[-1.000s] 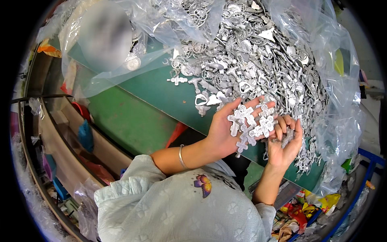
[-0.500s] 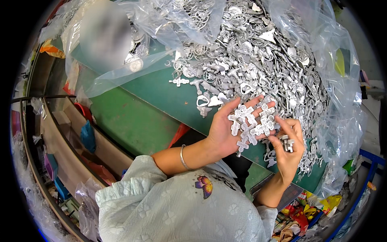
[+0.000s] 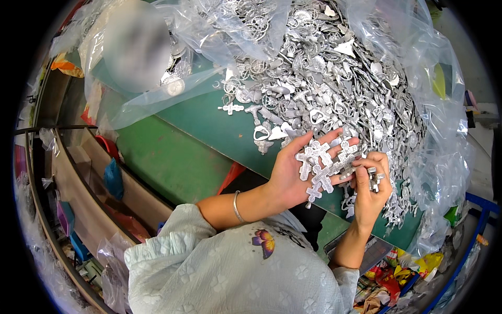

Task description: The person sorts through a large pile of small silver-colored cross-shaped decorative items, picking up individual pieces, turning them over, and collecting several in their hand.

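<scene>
Hands: you have two in view, both bare.
Left hand: your left hand lies palm up and wide, its fingers spread, with crosses resting on it rather than gripped.
Crosses: on your palm and fingers you carry at least five silver-grey crosses; they overlap, so you cannot get an exact count.
Right hand: your right hand is narrow, thumb and forefinger together at the right edge of the crosses; whether they pinch one, you cannot tell.
Curled fingers: the other fingers of that hand close around a few small metal pieces, too bunched to number.
Heap: beyond your hands spreads one large heap of grey metal charms, far too many to count.
Stray cross: one loose cross lies at the heap's left edge, on the green desk.
Plastic: clear plastic sheeting shows on two sides of the heap, one part at the upper left and one at the right.
Wrist: you wear one silver bangle on the left.
Shirt: one butterfly decorates your front.
</scene>
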A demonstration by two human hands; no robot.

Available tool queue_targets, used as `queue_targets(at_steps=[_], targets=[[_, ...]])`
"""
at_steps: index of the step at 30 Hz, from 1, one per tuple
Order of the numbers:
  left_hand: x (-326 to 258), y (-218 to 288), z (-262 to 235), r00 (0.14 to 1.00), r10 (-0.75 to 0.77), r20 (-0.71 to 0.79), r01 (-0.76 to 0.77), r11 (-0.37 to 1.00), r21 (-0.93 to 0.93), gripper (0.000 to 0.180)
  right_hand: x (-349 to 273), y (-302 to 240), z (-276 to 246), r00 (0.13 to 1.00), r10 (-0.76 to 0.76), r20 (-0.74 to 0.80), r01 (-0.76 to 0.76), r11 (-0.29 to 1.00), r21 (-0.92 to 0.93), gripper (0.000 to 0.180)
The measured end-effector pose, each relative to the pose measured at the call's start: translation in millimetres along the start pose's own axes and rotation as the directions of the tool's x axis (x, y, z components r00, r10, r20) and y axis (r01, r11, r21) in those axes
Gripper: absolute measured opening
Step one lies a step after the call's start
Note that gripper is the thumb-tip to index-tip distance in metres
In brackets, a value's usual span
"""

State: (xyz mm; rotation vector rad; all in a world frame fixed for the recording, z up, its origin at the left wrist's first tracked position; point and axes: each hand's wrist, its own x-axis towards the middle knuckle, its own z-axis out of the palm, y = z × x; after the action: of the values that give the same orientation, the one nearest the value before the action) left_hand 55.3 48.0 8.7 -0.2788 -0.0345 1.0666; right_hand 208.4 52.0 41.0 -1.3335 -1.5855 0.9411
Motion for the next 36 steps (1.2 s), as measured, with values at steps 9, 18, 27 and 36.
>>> queue_targets(at_steps=[9,18,27,36], targets=[[-3,1,6,0.998,0.062,0.02,-0.062,0.998,0.014,0.054,-10,13,-1,0.979,-0.201,-0.04,0.198,0.978,-0.068,0.018],[-1,-1,7,0.988,0.154,0.014,-0.154,0.988,0.029,0.054,-14,14,10,0.9,0.378,0.216,-0.283,0.132,0.95,0.025],[8,9,-8,0.974,0.216,0.072,-0.22,0.974,0.051,0.054,-5,10,21,0.893,0.397,0.21,-0.282,0.13,0.951,0.034],[8,10,-4,0.977,0.213,0.013,-0.212,0.977,-0.036,0.054,-5,8,18,0.926,0.28,0.253,-0.295,0.121,0.948,0.057]])
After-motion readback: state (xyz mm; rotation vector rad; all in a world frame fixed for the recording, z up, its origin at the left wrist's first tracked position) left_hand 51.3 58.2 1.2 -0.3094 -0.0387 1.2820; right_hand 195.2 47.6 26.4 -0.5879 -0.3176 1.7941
